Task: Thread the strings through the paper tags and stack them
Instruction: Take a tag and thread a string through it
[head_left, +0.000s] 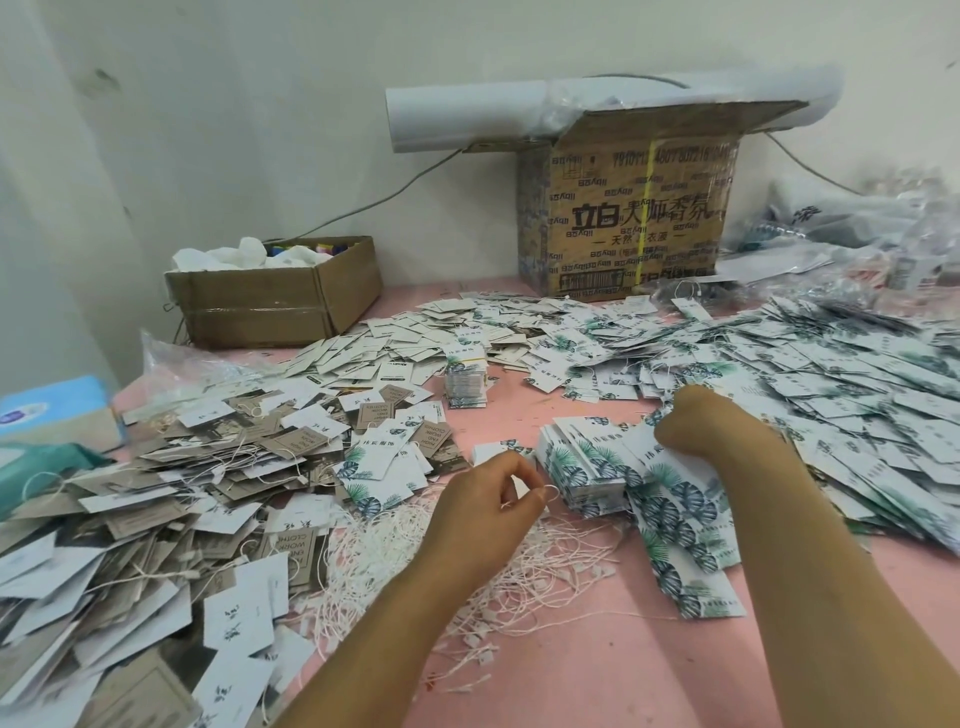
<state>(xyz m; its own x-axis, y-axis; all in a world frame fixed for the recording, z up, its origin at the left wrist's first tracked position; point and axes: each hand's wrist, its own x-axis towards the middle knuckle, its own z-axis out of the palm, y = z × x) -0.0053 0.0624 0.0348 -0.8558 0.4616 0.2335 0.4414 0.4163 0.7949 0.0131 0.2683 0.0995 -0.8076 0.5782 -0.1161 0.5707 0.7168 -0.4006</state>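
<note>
My left hand (491, 512) pinches a thin white string (545, 491) between thumb and fingertips, just left of a stack of white leaf-print tags (582, 473). My right hand (696, 423) reaches down into the leaf-print tags (670, 499) fanned out beside that stack; its fingers are hidden among them, curled around some. A loose heap of white strings (519, 577) lies on the pink table under my left wrist.
Grey and white tags (171, 493) are heaped on the left, leaf-print tags (857, 384) on the right. A small banded tag stack (466, 382) stands mid-table. Cardboard boxes (275, 296) (628, 208) stand at the back wall, a blue tissue box (57, 410) at the far left.
</note>
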